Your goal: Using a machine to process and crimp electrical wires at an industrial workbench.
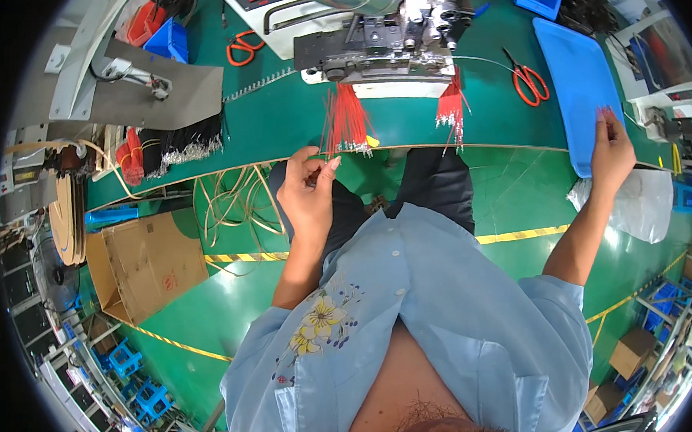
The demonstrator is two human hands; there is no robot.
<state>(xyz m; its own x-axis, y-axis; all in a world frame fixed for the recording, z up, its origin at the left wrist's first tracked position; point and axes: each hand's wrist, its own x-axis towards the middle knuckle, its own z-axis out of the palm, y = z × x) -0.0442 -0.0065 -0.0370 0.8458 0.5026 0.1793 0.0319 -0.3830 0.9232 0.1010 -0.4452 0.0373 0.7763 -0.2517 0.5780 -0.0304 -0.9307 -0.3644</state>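
At the bench's front edge my left hand (308, 194) is closed in a pinch, with the lower end of a thin red wire at its fingertips. Beside it a bunch of red wires (346, 120) with silvery ends hangs below the bench machine (378, 49). A second, smaller red bunch (450, 110) hangs farther right on the same machine. Over the near right part of a long blue tray (576, 79), my right hand (611, 152) is closed, and small red wire tips show above its fingers. The rest of what it holds is hidden.
Orange-handled scissors (530, 85) lie left of the tray; another orange-handled pair (245, 48) is at the far left. Black and red wire bundles (189, 141) lie by a grey metal plate (157, 89). A cardboard box (148, 264) stands on the floor, lower left.
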